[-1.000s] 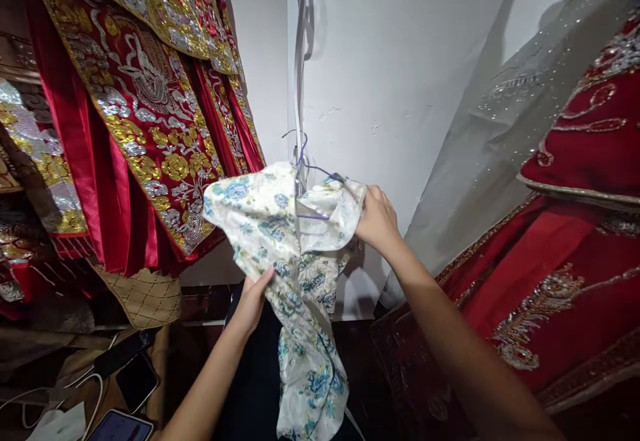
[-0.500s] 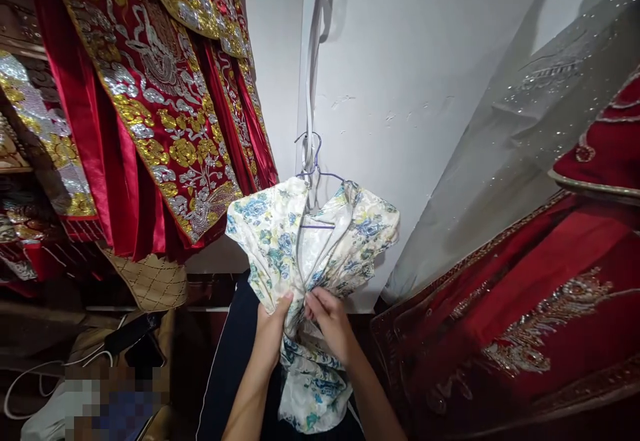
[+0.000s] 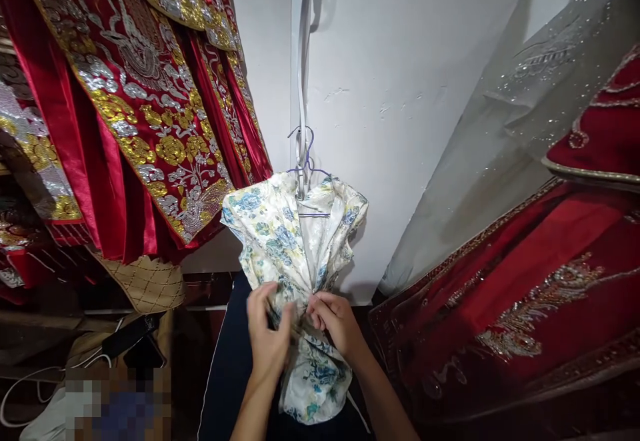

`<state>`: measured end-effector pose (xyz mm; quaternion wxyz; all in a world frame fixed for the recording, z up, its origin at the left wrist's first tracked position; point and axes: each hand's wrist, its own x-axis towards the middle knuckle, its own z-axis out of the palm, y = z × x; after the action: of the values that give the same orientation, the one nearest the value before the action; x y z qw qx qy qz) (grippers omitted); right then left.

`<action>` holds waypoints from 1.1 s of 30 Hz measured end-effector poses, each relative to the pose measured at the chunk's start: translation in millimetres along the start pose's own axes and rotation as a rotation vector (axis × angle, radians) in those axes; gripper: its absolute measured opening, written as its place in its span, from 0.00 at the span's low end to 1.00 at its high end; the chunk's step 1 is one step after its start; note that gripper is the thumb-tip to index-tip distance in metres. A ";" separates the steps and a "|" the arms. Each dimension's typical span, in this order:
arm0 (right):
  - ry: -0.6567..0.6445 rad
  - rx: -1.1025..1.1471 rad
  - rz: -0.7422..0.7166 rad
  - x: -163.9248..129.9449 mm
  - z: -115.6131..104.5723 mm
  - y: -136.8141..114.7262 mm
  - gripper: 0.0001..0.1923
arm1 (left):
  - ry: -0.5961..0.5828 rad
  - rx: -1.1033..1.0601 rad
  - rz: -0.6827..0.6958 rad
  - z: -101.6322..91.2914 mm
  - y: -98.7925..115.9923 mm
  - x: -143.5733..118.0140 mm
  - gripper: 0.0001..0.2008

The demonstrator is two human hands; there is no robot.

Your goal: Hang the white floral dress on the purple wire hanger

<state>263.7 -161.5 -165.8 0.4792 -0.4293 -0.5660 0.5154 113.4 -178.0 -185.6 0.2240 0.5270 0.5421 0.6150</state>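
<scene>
A white garment with blue and green flowers (image 3: 280, 234) hangs on a purple wire hanger (image 3: 306, 161) from a white strap (image 3: 301, 68) against the wall. My left hand (image 3: 267, 334) and my right hand (image 3: 336, 321) pinch the fabric together at the garment's middle, fingers closed on the cloth. The lower part of the garment (image 3: 313, 388) hangs loose below my hands, in front of a dark navy cloth (image 3: 233, 374).
Red robes with gold and silver embroidery (image 3: 140, 94) hang at the left. A red beaded gown (image 3: 540, 281) and a grey sequined veil (image 3: 510, 128) fill the right. Cables and a dark device (image 3: 133, 338) lie at the lower left beside a quilted beige cloth (image 3: 150, 284).
A second ago my right hand held the garment's shoulder and my left its side. Both hands have come down to its middle and gathered the fabric tighter.
</scene>
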 end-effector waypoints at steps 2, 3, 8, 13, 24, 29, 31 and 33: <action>-0.068 0.003 0.028 -1.6 2.9 -5.4 0.20 | -0.274 -0.013 0.000 8.4 2.6 1.5 0.12; -0.098 0.007 0.048 -2.2 3.7 -8.2 0.19 | -0.356 -0.019 -0.028 12.9 2.8 3.2 0.08; -0.093 0.039 0.123 15.4 -11.9 -32.2 0.18 | -0.473 0.077 -0.001 25.1 -2.7 11.8 0.07; 0.081 0.132 -0.085 78.3 -46.2 -102.2 0.18 | -0.588 0.177 0.113 33.4 -1.8 7.0 0.07; 0.053 0.038 -0.377 93.9 -30.2 -168.1 0.16 | -0.765 0.134 0.296 17.7 84.0 115.8 0.06; 0.038 -0.046 -0.414 88.5 -31.9 -167.5 0.15 | -0.330 0.035 0.635 16.7 146.2 159.0 0.13; 0.052 -0.025 -0.446 92.1 -30.2 -165.1 0.15 | -0.356 0.100 0.730 22.3 154.3 163.7 0.09; 0.088 0.000 -0.449 96.9 -27.4 -155.0 0.15 | -0.327 0.125 0.776 26.5 154.4 164.0 0.07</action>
<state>275.2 -77.3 -1.6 0.6063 -0.3146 -0.6257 0.3767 126.3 -75.9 16.5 0.0265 0.7952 0.2972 0.5278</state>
